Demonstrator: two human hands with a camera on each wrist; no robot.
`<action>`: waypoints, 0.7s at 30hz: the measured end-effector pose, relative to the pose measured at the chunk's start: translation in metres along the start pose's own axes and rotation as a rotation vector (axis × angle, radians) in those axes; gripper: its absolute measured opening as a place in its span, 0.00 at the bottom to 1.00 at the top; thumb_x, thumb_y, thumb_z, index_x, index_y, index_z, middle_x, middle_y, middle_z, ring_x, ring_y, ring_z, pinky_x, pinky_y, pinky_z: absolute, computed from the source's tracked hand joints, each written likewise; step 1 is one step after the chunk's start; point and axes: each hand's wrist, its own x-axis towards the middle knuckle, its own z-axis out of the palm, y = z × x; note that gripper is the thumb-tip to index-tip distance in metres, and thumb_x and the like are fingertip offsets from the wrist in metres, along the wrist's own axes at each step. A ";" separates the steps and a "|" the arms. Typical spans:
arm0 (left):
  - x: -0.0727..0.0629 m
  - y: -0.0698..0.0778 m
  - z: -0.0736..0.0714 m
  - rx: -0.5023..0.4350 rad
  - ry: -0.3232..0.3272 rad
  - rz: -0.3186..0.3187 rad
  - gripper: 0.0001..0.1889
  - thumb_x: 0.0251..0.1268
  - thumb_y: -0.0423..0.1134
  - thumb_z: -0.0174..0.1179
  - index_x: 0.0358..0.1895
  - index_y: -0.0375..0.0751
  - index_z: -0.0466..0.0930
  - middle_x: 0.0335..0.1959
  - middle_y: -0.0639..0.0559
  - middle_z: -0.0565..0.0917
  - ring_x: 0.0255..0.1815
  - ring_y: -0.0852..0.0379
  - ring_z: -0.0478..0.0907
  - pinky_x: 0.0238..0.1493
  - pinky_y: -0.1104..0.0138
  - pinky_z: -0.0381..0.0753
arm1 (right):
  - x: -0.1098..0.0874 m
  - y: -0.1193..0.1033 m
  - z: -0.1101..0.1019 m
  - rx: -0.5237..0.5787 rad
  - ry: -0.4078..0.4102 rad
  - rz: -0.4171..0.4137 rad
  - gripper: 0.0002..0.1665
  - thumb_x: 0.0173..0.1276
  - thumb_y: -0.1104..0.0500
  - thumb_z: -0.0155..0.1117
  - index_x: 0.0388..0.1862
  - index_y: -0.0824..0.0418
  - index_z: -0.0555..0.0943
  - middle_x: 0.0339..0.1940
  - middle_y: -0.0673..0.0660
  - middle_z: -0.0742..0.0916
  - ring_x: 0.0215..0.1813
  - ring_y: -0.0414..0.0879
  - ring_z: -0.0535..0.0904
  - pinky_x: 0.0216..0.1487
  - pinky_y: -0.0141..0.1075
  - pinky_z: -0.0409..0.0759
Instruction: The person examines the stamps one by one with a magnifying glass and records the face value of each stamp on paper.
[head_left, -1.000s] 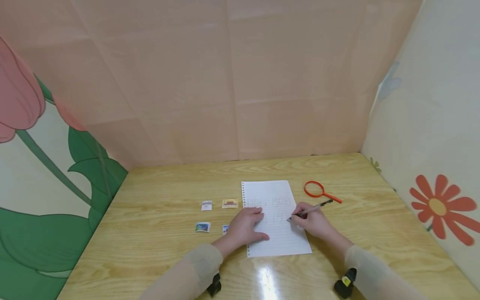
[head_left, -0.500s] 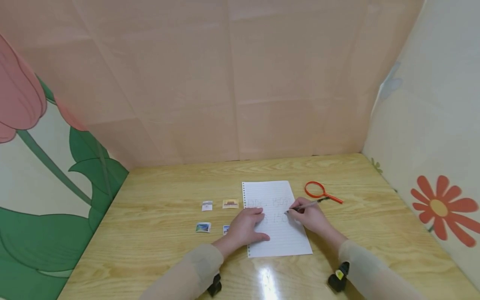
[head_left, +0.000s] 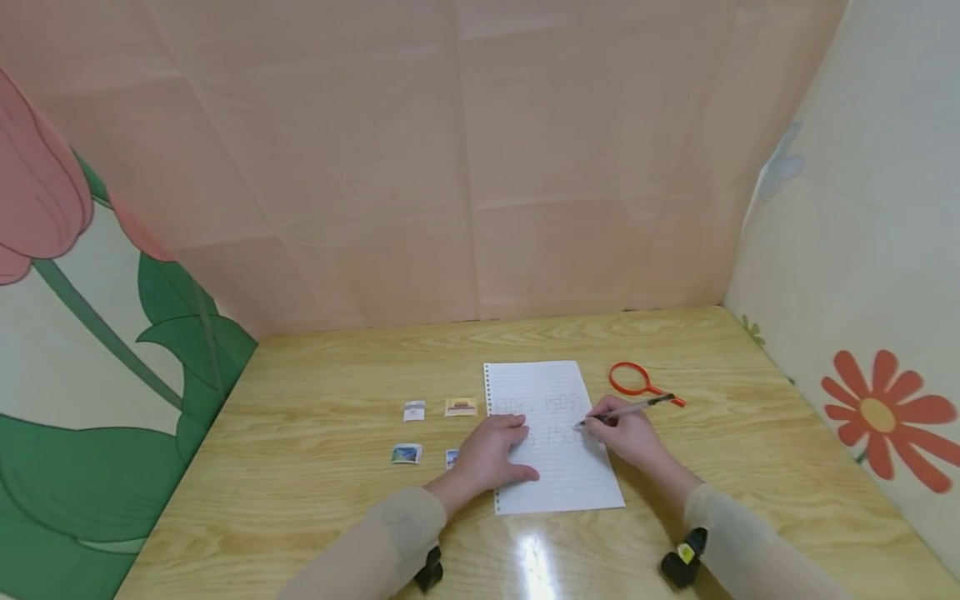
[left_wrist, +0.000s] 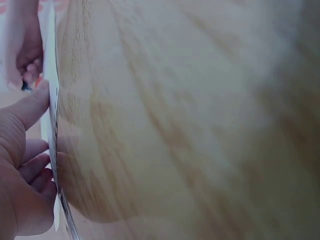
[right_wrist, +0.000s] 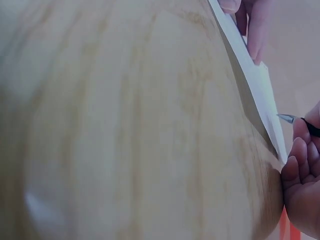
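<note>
A lined sheet of paper with holes down its left edge lies on the table, bearing handwritten figures in its middle. On its left side rests my left hand, fingers spread and thumb pointing right. My right hand pinches a pen over the right side of the sheet, its tip by the lower row of figures. In the right wrist view the pen's silver tip points at the paper. The left wrist view shows the fingers of my left hand on the paper's edge.
A red magnifying glass lies right of the sheet. Left of it are small stamp-like pictures: a pale one, a yellow one, a green-blue one, and one partly hidden by my left hand. Walls border the table.
My right hand shifted slightly left with the pen, then back right, beside the lower figures. More strokes show in the lower row. My left hand has stayed in place.
</note>
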 end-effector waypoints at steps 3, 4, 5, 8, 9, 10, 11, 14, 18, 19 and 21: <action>0.000 0.000 -0.001 0.001 -0.004 0.001 0.38 0.52 0.59 0.72 0.63 0.40 0.78 0.70 0.49 0.72 0.70 0.50 0.67 0.72 0.61 0.62 | -0.001 -0.001 -0.003 -0.010 0.022 0.018 0.04 0.62 0.67 0.66 0.34 0.66 0.79 0.25 0.53 0.81 0.22 0.42 0.72 0.20 0.30 0.72; 0.000 0.000 -0.001 0.001 -0.005 0.001 0.38 0.52 0.59 0.72 0.63 0.40 0.78 0.70 0.49 0.72 0.70 0.50 0.67 0.72 0.61 0.62 | -0.001 -0.001 -0.003 -0.015 0.029 0.026 0.04 0.62 0.67 0.65 0.34 0.66 0.79 0.25 0.54 0.81 0.23 0.42 0.72 0.21 0.30 0.72; 0.000 0.000 -0.001 0.001 -0.006 0.001 0.38 0.52 0.59 0.72 0.63 0.40 0.78 0.70 0.49 0.72 0.70 0.50 0.67 0.72 0.61 0.62 | -0.001 -0.001 -0.004 -0.018 0.035 0.035 0.04 0.62 0.67 0.65 0.34 0.66 0.79 0.26 0.54 0.80 0.23 0.42 0.72 0.21 0.29 0.72; 0.001 0.000 -0.001 0.004 -0.011 -0.001 0.38 0.53 0.59 0.72 0.63 0.40 0.78 0.70 0.49 0.72 0.70 0.51 0.66 0.72 0.62 0.62 | -0.002 -0.003 -0.004 -0.022 0.030 0.028 0.04 0.62 0.68 0.66 0.34 0.66 0.79 0.25 0.54 0.80 0.23 0.43 0.72 0.20 0.29 0.71; 0.001 0.000 -0.001 0.006 -0.011 0.000 0.38 0.53 0.60 0.72 0.63 0.40 0.78 0.70 0.49 0.72 0.70 0.51 0.67 0.72 0.62 0.62 | -0.001 -0.004 -0.004 -0.016 0.027 0.027 0.04 0.62 0.68 0.66 0.34 0.66 0.79 0.25 0.54 0.80 0.22 0.43 0.72 0.20 0.29 0.71; 0.001 0.000 -0.001 0.009 -0.011 0.000 0.38 0.53 0.60 0.72 0.63 0.40 0.78 0.70 0.49 0.72 0.70 0.51 0.67 0.72 0.62 0.62 | -0.001 -0.004 -0.004 -0.011 0.022 0.026 0.04 0.62 0.68 0.66 0.34 0.66 0.79 0.24 0.54 0.80 0.22 0.43 0.72 0.20 0.29 0.71; 0.001 0.000 0.000 0.013 -0.010 0.001 0.38 0.52 0.60 0.72 0.63 0.40 0.78 0.70 0.49 0.72 0.70 0.51 0.67 0.72 0.62 0.62 | -0.001 -0.005 -0.004 -0.005 0.020 0.024 0.04 0.61 0.68 0.66 0.34 0.66 0.79 0.24 0.54 0.80 0.22 0.43 0.72 0.19 0.29 0.70; 0.001 0.000 0.000 0.017 -0.008 0.003 0.38 0.52 0.60 0.72 0.63 0.40 0.79 0.70 0.49 0.72 0.70 0.51 0.67 0.72 0.62 0.63 | -0.001 -0.005 -0.003 0.011 0.018 0.023 0.04 0.61 0.68 0.66 0.33 0.66 0.79 0.23 0.54 0.80 0.21 0.43 0.72 0.19 0.29 0.70; 0.001 -0.001 0.001 0.012 -0.010 -0.001 0.38 0.53 0.60 0.72 0.63 0.41 0.78 0.70 0.49 0.72 0.70 0.51 0.67 0.72 0.62 0.63 | -0.001 -0.005 -0.002 -0.005 0.015 0.014 0.04 0.62 0.68 0.67 0.33 0.66 0.79 0.24 0.54 0.80 0.22 0.43 0.72 0.19 0.30 0.71; 0.001 0.000 0.001 0.009 -0.009 -0.001 0.38 0.52 0.60 0.72 0.63 0.40 0.78 0.70 0.49 0.72 0.70 0.51 0.67 0.72 0.62 0.63 | -0.001 -0.005 -0.001 -0.016 0.012 0.007 0.04 0.62 0.68 0.67 0.34 0.66 0.79 0.24 0.53 0.80 0.22 0.44 0.72 0.20 0.30 0.72; 0.000 -0.001 0.001 0.008 -0.009 -0.003 0.38 0.52 0.60 0.72 0.63 0.41 0.78 0.70 0.50 0.72 0.70 0.51 0.67 0.72 0.62 0.63 | -0.001 -0.004 -0.001 -0.038 0.004 -0.009 0.05 0.62 0.67 0.67 0.34 0.66 0.79 0.25 0.53 0.80 0.23 0.44 0.72 0.20 0.30 0.72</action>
